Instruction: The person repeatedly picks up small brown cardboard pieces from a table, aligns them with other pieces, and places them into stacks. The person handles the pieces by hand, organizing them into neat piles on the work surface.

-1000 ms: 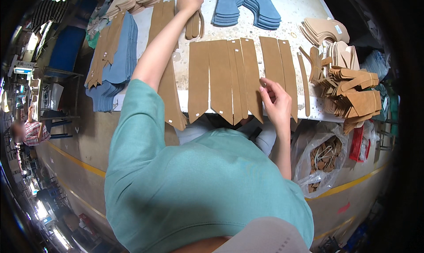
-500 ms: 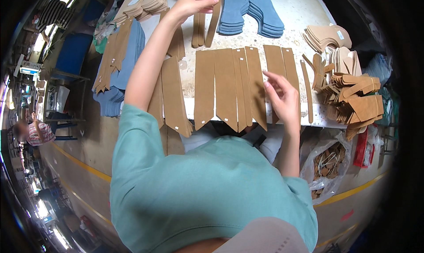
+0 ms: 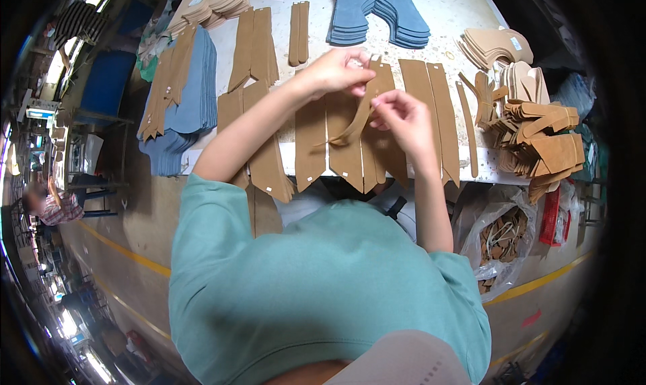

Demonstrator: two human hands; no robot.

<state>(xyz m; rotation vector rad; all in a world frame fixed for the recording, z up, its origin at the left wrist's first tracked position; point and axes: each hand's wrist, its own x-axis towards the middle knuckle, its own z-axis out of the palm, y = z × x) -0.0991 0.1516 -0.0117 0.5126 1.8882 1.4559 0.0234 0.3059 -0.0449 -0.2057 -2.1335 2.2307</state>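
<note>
A narrow brown leather strip (image 3: 356, 126) hangs bent between my hands over the near part of the table. My left hand (image 3: 340, 74) pinches its upper end. The fingertips of my right hand (image 3: 404, 118) are closed on the strip's edge lower down. Beneath them lies a row of long brown leather panels (image 3: 311, 139) with pointed ends and small white stickers. More brown panels (image 3: 428, 96) lie to the right of the row, next to a lone thin strip (image 3: 467, 129). Two narrow strips (image 3: 299, 34) rest farther back.
Stacks of blue cut pieces (image 3: 380, 15) stand at the back and left of the white table (image 3: 444, 47). Beige pieces (image 3: 496, 47) and bundled brown pieces (image 3: 542, 139) crowd the right edge. A plastic bag of scraps (image 3: 501, 240) sits below. Far left is another person (image 3: 57, 207).
My left hand has come back from the far side of the table with a narrow strip. My right hand has moved left and closed on the strip too.
</note>
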